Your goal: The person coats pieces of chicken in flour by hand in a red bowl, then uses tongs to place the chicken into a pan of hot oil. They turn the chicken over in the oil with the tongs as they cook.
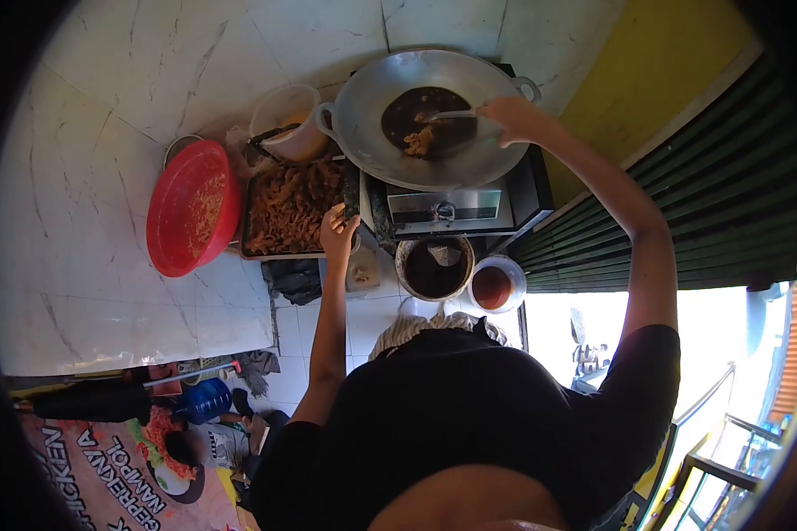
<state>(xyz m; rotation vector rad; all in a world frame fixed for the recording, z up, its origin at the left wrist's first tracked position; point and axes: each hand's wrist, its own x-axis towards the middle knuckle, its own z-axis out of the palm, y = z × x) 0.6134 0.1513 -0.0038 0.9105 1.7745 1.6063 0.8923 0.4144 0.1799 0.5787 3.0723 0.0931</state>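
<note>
My right hand [515, 121] reaches over a large two-handled metal wok [363, 133] and is closed around what look like metal tongs [456, 114]. Their tip is at the dark oil [398, 111], close to a golden-brown fried piece [419, 142]. Below and to the left, my left hand [337, 234] is at the right edge of a tray [279, 255] heaped with brown fried pieces [294, 208]. Its fingers are apart, and I make out nothing held in them. The wok sits on a stove [443, 207] with a front knob.
A red basin [170, 217] with crumbs stands left of the tray. Behind it is a clear plastic tub [305, 102]. A pot of dark liquid [429, 270] and a bucket of reddish liquid [496, 288] stand below the stove. Another person [226, 445] is at lower left.
</note>
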